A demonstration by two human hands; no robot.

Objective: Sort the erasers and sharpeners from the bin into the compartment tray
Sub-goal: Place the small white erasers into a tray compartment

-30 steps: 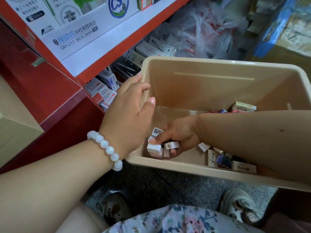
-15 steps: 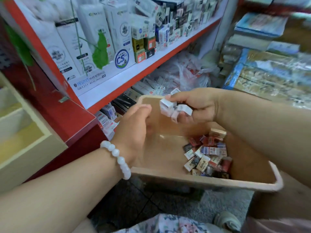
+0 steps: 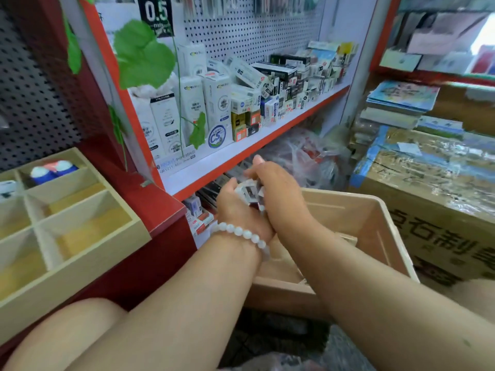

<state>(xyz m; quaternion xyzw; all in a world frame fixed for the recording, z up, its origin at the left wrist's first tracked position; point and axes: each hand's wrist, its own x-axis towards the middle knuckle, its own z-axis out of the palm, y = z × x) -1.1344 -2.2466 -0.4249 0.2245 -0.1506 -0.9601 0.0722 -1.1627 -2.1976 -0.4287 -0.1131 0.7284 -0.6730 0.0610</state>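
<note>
Both hands have met above the bin (image 3: pixel 375 223), left hand (image 3: pixel 238 210) and right hand (image 3: pixel 278 191) cupping blurred white sharpeners (image 3: pixel 247 192).

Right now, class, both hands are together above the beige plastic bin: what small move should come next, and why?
Probably carry the small white sharpeners leftward to the cream wooden compartment tray. The left hand and right hand cup them together above the beige plastic bin, already lifted out, and the tray's near compartments look empty. How firmly each hand grips is blurred.
</note>
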